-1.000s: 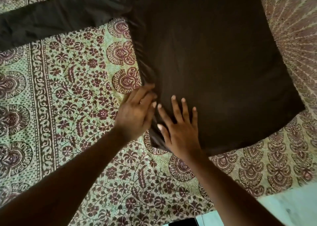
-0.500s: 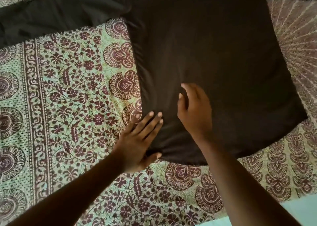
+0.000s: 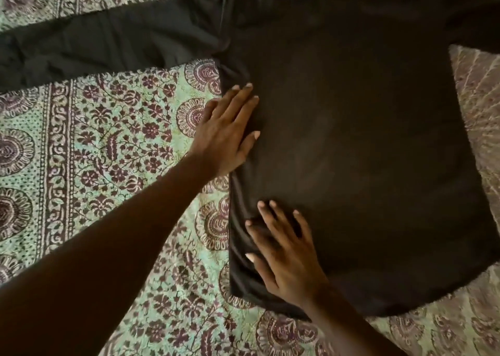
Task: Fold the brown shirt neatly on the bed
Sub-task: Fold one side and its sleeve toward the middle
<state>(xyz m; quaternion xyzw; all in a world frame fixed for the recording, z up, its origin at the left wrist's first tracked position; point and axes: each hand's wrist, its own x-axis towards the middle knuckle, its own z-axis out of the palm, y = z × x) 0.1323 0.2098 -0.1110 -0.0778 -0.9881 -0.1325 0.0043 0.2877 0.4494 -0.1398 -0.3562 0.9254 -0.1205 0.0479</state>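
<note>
The dark brown shirt (image 3: 359, 144) lies spread flat on the bed, its body filling the middle and right of the view. One long sleeve (image 3: 102, 44) stretches out to the left. My left hand (image 3: 227, 134) lies flat with straight fingers on the shirt's left side edge, partly over the bedsheet. My right hand (image 3: 284, 253) presses flat with spread fingers on the lower left corner of the shirt near the hem. Neither hand grips the cloth. The collar is out of view at the top.
The bed is covered by a green sheet (image 3: 89, 166) with maroon floral and medallion print. A different radial pattern (image 3: 479, 107) shows at the right beside the shirt.
My left hand has slid up along the shirt's left edge. My right hand has come back down to the lower left corner and flattened out. The view has shifted toward the shirt's top.
</note>
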